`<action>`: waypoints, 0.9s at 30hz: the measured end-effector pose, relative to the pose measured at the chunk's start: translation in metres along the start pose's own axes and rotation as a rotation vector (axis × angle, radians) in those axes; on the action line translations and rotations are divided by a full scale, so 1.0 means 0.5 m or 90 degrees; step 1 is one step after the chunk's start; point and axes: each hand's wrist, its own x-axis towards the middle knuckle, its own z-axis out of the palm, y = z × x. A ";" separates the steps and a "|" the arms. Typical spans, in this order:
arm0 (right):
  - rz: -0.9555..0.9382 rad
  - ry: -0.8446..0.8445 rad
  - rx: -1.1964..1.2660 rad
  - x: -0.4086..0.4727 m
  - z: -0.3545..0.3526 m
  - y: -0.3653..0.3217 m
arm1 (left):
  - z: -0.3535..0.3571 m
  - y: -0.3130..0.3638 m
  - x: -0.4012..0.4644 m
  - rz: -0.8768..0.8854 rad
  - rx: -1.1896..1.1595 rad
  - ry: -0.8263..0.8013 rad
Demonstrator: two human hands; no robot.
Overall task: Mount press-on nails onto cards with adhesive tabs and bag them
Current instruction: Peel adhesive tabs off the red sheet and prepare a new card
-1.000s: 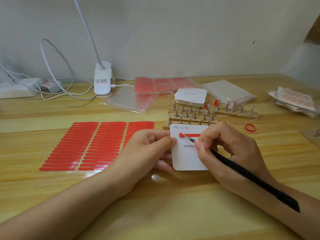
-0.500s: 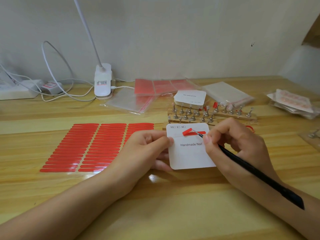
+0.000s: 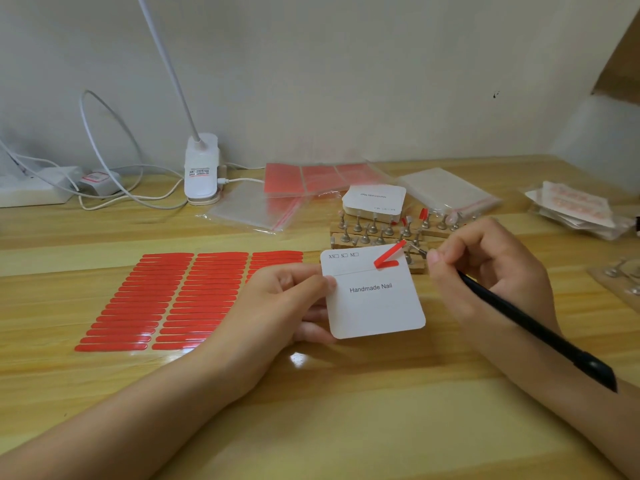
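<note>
My left hand [image 3: 284, 303] pinches the left edge of a white card [image 3: 375, 306] printed "Handmade Nail", held just above the table. My right hand [image 3: 485, 271] grips black tweezers [image 3: 533, 332] whose tip pulls a red backing strip [image 3: 388, 258] up and to the right off the card's upper part. Most of the strip is lifted; its right end still lies on the card. A clear adhesive line stays across the card. A sheet of red adhesive strips [image 3: 180, 296] lies flat to the left.
Behind the card stands a wooden rack of metal nail stands [image 3: 377, 230], with a stack of white cards [image 3: 374, 199] beyond it. Clear zip bags [image 3: 256, 209] and red sheets [image 3: 311, 176] lie further back, filled bags [image 3: 575, 209] at the right, a lamp base [image 3: 201, 171] and cables at the left.
The tweezers have peeled the red strip from flat on the card to lifted, moving rightward. The card has shifted slightly right and tilted.
</note>
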 end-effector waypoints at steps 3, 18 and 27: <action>0.019 0.033 0.005 0.007 -0.004 0.003 | 0.000 0.000 -0.001 0.003 -0.005 0.001; -0.027 0.078 -0.127 0.073 -0.100 0.063 | 0.001 -0.003 0.000 0.016 0.082 -0.028; 0.037 -0.229 -0.308 0.109 -0.163 0.072 | 0.008 0.010 0.007 0.034 0.227 -0.044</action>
